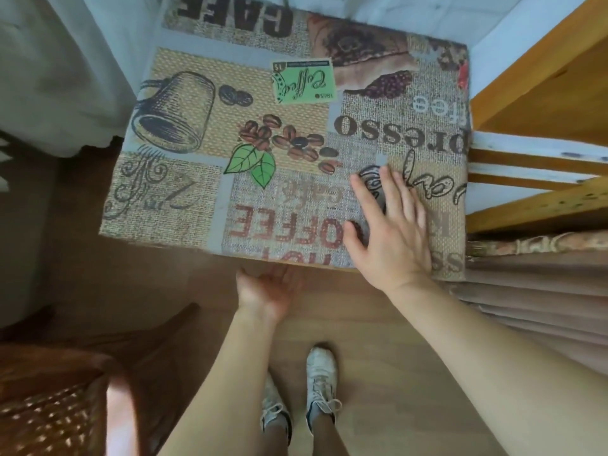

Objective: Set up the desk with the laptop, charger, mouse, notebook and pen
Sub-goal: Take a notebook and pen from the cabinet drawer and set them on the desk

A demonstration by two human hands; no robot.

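A small desk [197,199] covered with a coffee-themed printed cloth fills the middle of the view. My right hand [391,232] lies flat on the cloth near the desk's front right corner, fingers spread and holding nothing. My left hand [266,291] is palm up just below the desk's front edge, fingers apart and empty. No laptop, charger, mouse, notebook or pen is in view.
A yellow wooden shelf unit [539,93] stands against the desk's right side, with folded fabric [533,291] below it. A wicker chair [56,399] is at the lower left. White curtain [49,77] hangs at the left. My shoes [320,386] stand on the wooden floor.
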